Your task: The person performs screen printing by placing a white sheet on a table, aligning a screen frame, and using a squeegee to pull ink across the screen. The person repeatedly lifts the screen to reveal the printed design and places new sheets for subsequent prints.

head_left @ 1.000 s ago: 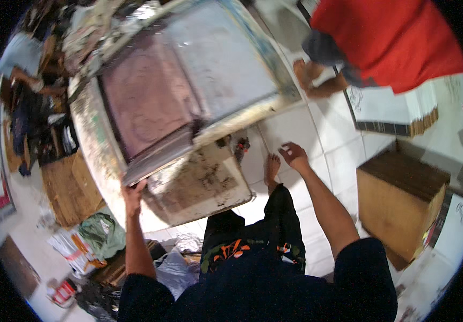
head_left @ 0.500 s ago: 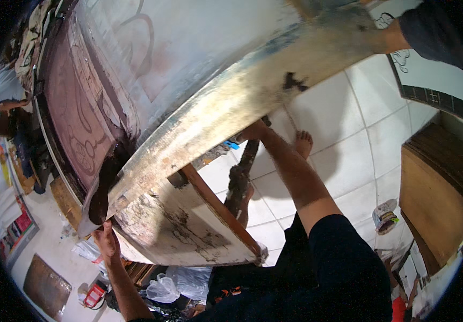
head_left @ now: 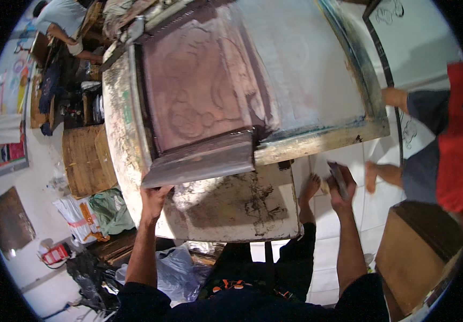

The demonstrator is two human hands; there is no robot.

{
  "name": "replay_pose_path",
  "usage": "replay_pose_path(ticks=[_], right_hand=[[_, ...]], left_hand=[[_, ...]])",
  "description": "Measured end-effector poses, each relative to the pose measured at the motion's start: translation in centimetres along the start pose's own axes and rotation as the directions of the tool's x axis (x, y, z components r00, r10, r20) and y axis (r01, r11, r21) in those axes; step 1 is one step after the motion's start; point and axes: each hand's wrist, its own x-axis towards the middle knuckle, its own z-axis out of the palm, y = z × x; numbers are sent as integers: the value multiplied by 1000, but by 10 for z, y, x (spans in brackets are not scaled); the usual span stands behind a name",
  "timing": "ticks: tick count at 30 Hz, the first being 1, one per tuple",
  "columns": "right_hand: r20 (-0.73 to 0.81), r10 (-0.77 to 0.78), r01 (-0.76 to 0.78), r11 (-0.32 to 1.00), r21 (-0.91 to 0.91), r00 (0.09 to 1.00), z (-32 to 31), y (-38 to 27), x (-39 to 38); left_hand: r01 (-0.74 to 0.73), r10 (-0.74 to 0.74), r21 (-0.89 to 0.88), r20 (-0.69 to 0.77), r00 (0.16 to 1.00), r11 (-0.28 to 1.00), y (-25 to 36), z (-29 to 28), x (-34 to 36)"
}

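A framed printing screen [head_left: 312, 59] lies tilted over a stained white board [head_left: 226, 209]. Its left part carries reddish-brown mesh with a faint cartoon outline. Along the near left side runs a wide dark strip [head_left: 202, 159]. My left hand [head_left: 153, 204] grips the near left corner beneath that strip, thumb and fingers closed on the edge. Out to the right of the board, my right hand [head_left: 344, 188] is closed round a small flat piece with a dark edge [head_left: 339, 180]; its kind is not clear. That hand is apart from the screen.
A person in a red top [head_left: 456, 139] and grey shorts stands at the right; another in a light shirt [head_left: 62, 19] is at the upper left. A brown wooden cabinet [head_left: 403, 257] stands lower right. Plastic bags [head_left: 175, 273] and planks lie near my legs.
My right hand has come out from beneath the screen frame and now holds the small flat piece to the right. The screen appears turned and farther off; my left hand stays at its corner.
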Motion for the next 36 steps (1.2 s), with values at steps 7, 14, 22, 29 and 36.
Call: replay_pose_path(ticks=[7,14,22,29,36], right_hand=[[202,-216,229,972,-45,955,7,-234,-14],[153,-241,259,960,-111,958,62,-291,30],[91,-313,322,938,-130,946,82,-303,56],[240,-234,267,957,-117,942,58,-287,53],[324,-190,200,980,1,927,-3,-245,43]], left_hand=[[-12,13,-137,0,1000,990,5,8,3],[-28,22,-190,-31,999,981,8,11,3],[-65,62,-166,-24,998,984,10,11,1],[-46,41,-156,-36,999,987,3,10,4],[72,-75,-45,-63,995,996,1,-1,3]])
